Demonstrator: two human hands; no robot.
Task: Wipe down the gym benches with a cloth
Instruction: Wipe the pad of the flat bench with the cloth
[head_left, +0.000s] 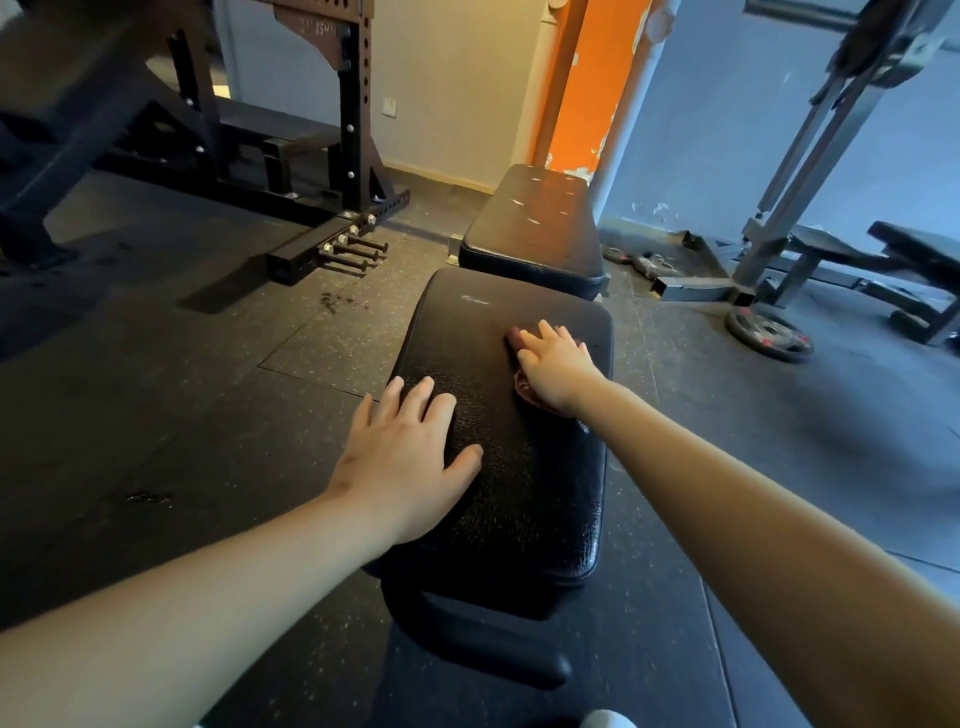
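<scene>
black textured padding covers the bench pad (519, 483) right in front of you, stretching away over a speckled rubber floor (208, 389). your left hand (410, 457) lies flat on the pad's left edge at its near half, fingers straight and a little spread, thumb out across the top, holding nothing. further along the pad, toward its right side, your right hand (556, 369) presses down with fingers stretched forward on a reddish-brown cloth (523, 388). the cloth lies bunched between palm and pad, and only its edges show by the thumb and fingertips. just past the pad's far end sits a second black pad (535, 228) with pale scuffs on top. left of the bench pad and further back stands a dark steel rack (311, 130), a cluster of bolts (358, 249) sticking out of its foot. right of the bench pad a weight plate (769, 335) rests on the floor by a grey machine frame (789, 182). beyond the second pad rises an orange pillar (587, 88).
</scene>
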